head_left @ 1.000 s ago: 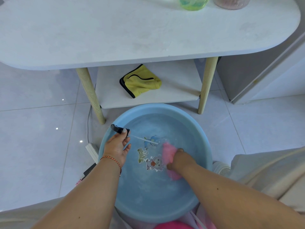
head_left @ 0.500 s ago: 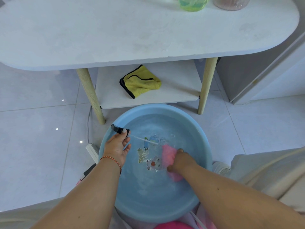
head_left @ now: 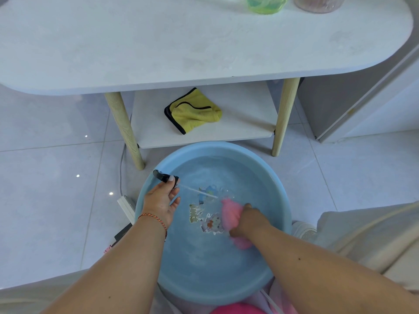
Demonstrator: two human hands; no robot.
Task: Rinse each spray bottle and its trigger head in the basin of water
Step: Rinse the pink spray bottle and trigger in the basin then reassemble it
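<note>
Fingers (head_left: 171, 180) of the left hand (head_left: 159, 201) pinch the black trigger head (head_left: 161, 175) above the left rim of the blue basin (head_left: 281, 191), its thin tube (head_left: 199, 192) slanting down to the water. Rightward, the right hand (head_left: 246, 219) grips the pink spray bottle (head_left: 231, 213), sunk in the water.

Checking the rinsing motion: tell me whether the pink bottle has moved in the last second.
Yes, slightly. The pink spray bottle in the right hand has slid rightward, off the cartoon print on the basin floor.
</note>
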